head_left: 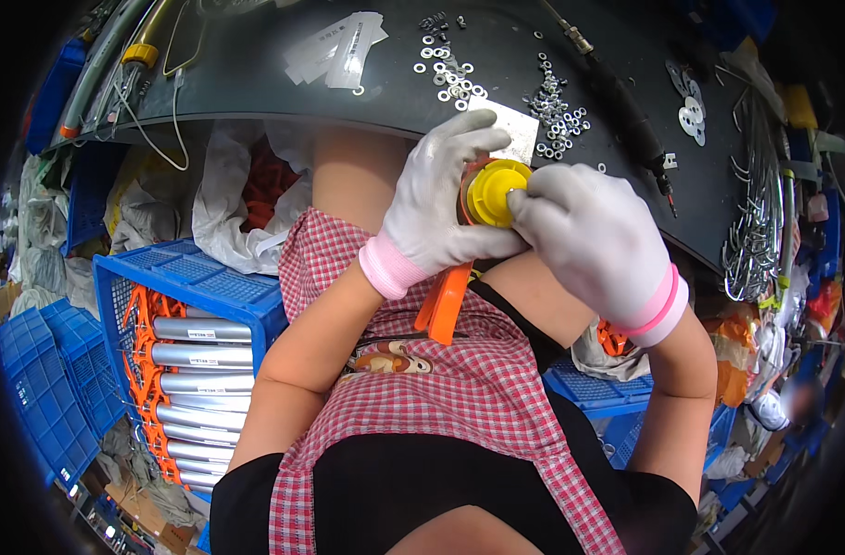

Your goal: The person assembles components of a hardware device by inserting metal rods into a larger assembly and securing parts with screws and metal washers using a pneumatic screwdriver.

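Head view, left hand: we see the left hand (434,202) in a white glove with a pink cuff, at centre frame, fingers curled around the orange part (444,298), closed on it.
Head view, right hand: the right hand (596,242), gloved the same way, sits just right of centre, its fingertips pinched on the rim of the yellow cap (495,191).
Held piece: we find the yellow cap between the two hands, seated on the top end of the orange part, whose handle hangs down below the left palm over the checked apron (459,388).
Bench: a dark worktable (256,74) arcs across the top of the frame, above the hands.
On the bench: loose washers and nuts (497,88) lie scattered at upper centre, with a small pale plate (515,129) just above the cap and clear plastic bags (339,46) to their left.
Lower left: a blue crate (191,277) holds silver tubes with orange ends (200,370), stacked in rows.
Right edge: we see a bundle of metal hooks (756,231) hanging.
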Motion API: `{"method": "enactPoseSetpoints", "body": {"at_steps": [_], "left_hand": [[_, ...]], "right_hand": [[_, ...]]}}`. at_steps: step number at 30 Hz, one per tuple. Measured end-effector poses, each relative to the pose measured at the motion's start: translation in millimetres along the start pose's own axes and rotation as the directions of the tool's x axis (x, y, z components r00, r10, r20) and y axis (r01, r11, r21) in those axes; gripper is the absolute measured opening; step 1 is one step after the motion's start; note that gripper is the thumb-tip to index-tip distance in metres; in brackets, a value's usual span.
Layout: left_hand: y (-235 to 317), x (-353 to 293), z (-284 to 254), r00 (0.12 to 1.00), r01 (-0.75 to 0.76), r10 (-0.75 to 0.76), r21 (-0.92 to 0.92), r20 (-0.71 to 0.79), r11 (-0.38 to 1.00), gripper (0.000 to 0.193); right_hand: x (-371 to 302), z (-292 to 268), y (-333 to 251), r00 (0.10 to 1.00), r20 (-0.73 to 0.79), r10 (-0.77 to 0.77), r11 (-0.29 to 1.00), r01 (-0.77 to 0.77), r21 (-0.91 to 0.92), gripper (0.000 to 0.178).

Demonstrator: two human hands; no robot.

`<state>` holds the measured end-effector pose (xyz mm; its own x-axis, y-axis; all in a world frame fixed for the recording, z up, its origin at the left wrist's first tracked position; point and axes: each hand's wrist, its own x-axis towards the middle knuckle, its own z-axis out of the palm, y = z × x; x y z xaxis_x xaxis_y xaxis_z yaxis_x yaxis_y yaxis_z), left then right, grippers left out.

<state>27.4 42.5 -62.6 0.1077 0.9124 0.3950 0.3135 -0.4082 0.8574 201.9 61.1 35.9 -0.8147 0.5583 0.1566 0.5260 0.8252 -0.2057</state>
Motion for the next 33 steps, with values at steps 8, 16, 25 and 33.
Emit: {"method": "enactPoseSetpoints", "body": {"at_steps": [8, 16, 25, 33], "left_hand": [[-8, 3, 1, 0.994, -0.052, 0.05, 0.011, 0.099, 0.999, 0.12], [-5, 1, 2, 0.997, -0.007, 0.006, 0.006, 0.082, 1.0, 0.119], [-8, -1, 5, 0.997, -0.036, 0.034, 0.022, 0.063, 0.999, 0.12], [-5, -5, 32, 0.96, -0.068, 0.141, 0.284, -0.243, 0.956, 0.118]], "right_hand": [[5, 9, 7, 0.933, -0.31, 0.181, 0.935, -0.065, 0.35, 0.043], [-10, 4, 1, 0.941, -0.253, 0.224, 0.956, -0.162, 0.243, 0.052], [-12, -2, -1, 0.964, -0.257, 0.073, 0.996, -0.06, 0.058, 0.06], [5, 39, 3, 0.953, -0.268, 0.142, 0.982, -0.102, 0.156, 0.047]]}}
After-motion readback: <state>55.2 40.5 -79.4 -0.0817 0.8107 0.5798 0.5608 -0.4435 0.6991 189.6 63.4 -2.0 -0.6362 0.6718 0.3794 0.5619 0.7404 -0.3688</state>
